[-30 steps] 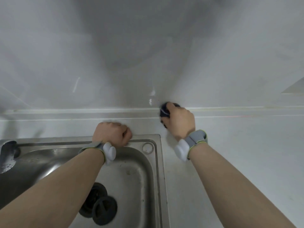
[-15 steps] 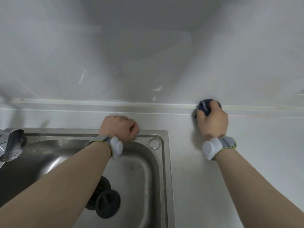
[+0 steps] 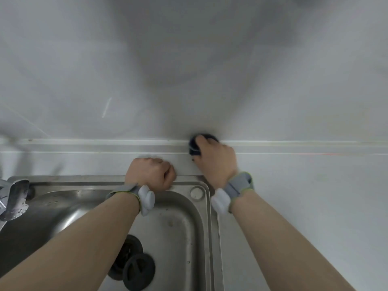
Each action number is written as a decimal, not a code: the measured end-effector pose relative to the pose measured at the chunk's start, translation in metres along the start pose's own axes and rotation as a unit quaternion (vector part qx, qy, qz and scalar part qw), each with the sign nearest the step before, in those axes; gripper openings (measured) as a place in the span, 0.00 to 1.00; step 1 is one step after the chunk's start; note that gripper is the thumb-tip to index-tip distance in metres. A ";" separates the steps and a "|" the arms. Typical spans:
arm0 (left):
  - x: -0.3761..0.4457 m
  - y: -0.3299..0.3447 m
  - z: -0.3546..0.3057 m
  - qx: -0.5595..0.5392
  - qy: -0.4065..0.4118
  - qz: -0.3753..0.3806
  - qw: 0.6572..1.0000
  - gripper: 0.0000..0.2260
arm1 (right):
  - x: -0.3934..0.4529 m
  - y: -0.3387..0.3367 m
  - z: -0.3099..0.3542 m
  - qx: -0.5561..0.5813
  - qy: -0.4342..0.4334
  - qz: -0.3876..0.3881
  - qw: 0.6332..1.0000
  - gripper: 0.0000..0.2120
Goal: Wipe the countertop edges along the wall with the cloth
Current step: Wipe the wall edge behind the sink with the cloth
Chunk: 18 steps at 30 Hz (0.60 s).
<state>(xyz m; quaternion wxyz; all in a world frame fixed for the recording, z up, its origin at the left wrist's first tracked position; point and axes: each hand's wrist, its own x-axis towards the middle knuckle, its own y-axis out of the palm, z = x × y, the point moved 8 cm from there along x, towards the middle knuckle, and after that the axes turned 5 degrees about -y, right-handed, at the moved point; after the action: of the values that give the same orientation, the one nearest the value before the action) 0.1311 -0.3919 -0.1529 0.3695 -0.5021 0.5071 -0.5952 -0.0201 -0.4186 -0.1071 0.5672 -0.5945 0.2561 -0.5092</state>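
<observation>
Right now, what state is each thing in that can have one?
Cloth: bunched, pressed on the wall seam.
Right hand: gripping the cloth.
Left hand: fisted, empty, on the sink rim.
Sink: no standing water.
Strainer: out of the drain, lying beside it.
Tap: not running.

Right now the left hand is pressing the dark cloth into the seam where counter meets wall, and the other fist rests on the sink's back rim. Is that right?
Not quite: the head view shows the right hand holding the cloth at the seam. The left hand is the fist resting on the sink back rim. The rest stands.
</observation>
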 end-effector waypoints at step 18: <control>-0.003 0.005 0.002 -0.008 -0.003 0.009 1.000 0.17 | -0.083 -0.018 -0.119 0.128 0.346 -0.190 0.910 0.09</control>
<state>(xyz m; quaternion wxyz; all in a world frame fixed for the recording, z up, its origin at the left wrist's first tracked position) 0.1338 -0.3909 -0.1579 0.3729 -0.5020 0.5151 -0.5862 -0.1603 -0.3907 -0.1354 0.4069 -0.3409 0.2504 -0.8096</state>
